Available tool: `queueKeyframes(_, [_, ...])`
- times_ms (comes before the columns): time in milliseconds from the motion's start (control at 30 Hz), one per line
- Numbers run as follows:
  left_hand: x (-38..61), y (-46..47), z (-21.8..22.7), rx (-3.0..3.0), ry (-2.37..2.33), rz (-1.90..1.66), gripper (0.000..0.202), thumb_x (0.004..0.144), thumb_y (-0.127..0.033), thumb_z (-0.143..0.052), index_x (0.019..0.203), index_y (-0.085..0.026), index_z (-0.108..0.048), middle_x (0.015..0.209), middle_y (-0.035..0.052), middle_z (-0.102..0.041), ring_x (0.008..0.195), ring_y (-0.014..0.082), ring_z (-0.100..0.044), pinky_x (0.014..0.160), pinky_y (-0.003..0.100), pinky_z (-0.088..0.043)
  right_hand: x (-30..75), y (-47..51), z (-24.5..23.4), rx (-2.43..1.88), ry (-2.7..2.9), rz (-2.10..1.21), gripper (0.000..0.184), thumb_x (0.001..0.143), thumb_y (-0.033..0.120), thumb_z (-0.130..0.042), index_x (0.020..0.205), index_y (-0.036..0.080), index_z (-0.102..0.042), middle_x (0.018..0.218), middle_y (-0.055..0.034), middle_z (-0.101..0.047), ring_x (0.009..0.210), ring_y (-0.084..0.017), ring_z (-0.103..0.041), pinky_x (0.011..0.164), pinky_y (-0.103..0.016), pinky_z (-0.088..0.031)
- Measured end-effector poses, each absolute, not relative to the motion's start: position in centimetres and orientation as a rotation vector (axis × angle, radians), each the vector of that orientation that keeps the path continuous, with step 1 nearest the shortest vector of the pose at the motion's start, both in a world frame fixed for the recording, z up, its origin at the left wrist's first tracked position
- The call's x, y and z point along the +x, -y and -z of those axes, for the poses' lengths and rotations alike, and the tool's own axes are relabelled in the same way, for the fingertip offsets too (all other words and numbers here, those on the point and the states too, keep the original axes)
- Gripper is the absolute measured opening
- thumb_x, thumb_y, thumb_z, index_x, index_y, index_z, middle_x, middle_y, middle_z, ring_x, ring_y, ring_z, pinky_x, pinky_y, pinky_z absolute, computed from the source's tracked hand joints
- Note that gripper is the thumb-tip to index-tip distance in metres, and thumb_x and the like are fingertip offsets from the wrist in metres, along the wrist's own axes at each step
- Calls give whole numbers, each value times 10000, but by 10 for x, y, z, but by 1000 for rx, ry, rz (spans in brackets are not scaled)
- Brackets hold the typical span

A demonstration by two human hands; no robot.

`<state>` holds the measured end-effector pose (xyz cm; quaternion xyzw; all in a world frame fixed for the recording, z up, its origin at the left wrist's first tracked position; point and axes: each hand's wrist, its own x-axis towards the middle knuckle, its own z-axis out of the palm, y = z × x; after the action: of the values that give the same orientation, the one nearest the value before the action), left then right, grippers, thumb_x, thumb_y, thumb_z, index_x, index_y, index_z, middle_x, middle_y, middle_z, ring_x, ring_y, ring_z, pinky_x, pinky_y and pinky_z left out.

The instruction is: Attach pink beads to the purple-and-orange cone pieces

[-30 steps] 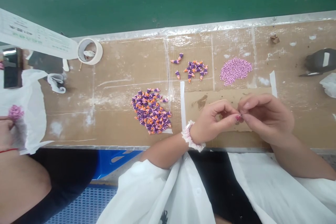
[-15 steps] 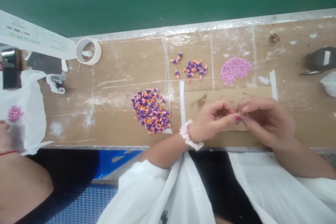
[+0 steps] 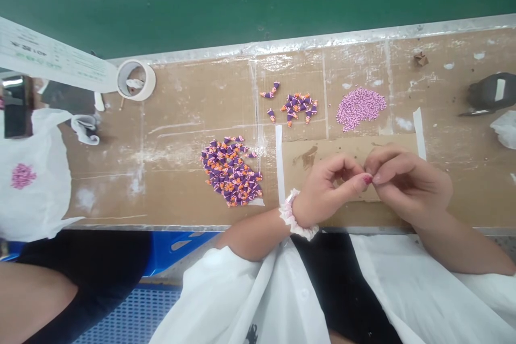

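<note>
My left hand and my right hand meet fingertip to fingertip over a taped cardboard patch near the bench's front edge. Both pinch something tiny between thumb and fingers; I cannot make out what it is. A large pile of purple-and-orange cone pieces lies left of my left wrist. A smaller group of the same pieces sits farther back. A heap of small pink pieces lies behind my right hand.
A roll of white tape and a printed sheet sit at the back left. A white plastic bag with pink pieces lies at the left by a co-worker's leg. A dark tool rests at the right.
The co-worker's hand at the far left has pulled away from the white bag and left the picture. My two hands stay pinched together, shifting only slightly.
</note>
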<state>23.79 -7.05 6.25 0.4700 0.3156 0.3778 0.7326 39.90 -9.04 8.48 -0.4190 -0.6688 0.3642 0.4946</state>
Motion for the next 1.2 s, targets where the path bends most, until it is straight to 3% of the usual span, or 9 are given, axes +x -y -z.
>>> queueKeyframes(333, [231, 58, -61, 1119, -742, -947, 248, 891, -360, -624, 769, -159, -544, 672, -30, -581, 594, 55, -550, 583, 194, -437, 404, 84, -76, -986, 1609, -832, 282, 780, -16, -580, 862, 248, -638, 816, -16, -623, 693, -141, -626, 551, -283, -513])
queueKeyframes(433, [220, 50, -66, 1379, -830, -992, 233, 956, -356, -513, 821, -167, -539, 710, -16, -587, 615, 67, -549, 594, 207, -445, 410, 81, -68, -963, 1634, -737, 265, 772, -25, -592, 850, 219, -661, 818, -34, -640, 700, -146, -627, 563, -301, -495])
queueKeyframes(567, [191, 59, -74, 2227, -688, -723, 131, 954, -261, -514, 901, -163, -582, 811, 39, -645, 732, 123, -579, 669, 253, -466, 413, 79, -66, -1017, 1541, -693, 189, 796, 25, -604, 822, 193, -686, 814, -57, -650, 657, -150, -619, 528, -317, -454])
queueKeyframes(667, [168, 88, -67, 2578, -659, -414, 122, 941, -221, -527, 878, -151, -605, 761, 35, -637, 697, 138, -561, 631, 260, -453, 413, 79, -70, -1140, 1454, -677, 137, 812, 92, -632, 783, 219, -674, 757, -41, -632, 633, -152, -594, 542, -334, -431])
queueKeyframes(900, [152, 145, -38, 2416, -1021, -441, 127, 912, -230, -580, 979, -128, -615, 829, 50, -680, 759, 146, -603, 695, 268, -520, 409, 81, -73, -1249, 1443, -670, 125, 850, 184, -621, 769, 278, -632, 746, -40, -616, 660, -185, -569, 569, -374, -409])
queueKeyframes(1200, [162, 151, -34, 2517, -1004, -408, 110, 927, -192, -537, 964, -139, -626, 830, 59, -692, 768, 160, -612, 699, 293, -517, 408, 85, -83, -1272, 1446, -665, 142, 861, 162, -613, 783, 274, -652, 759, -59, -631, 700, -215, -591, 585, -395, -444])
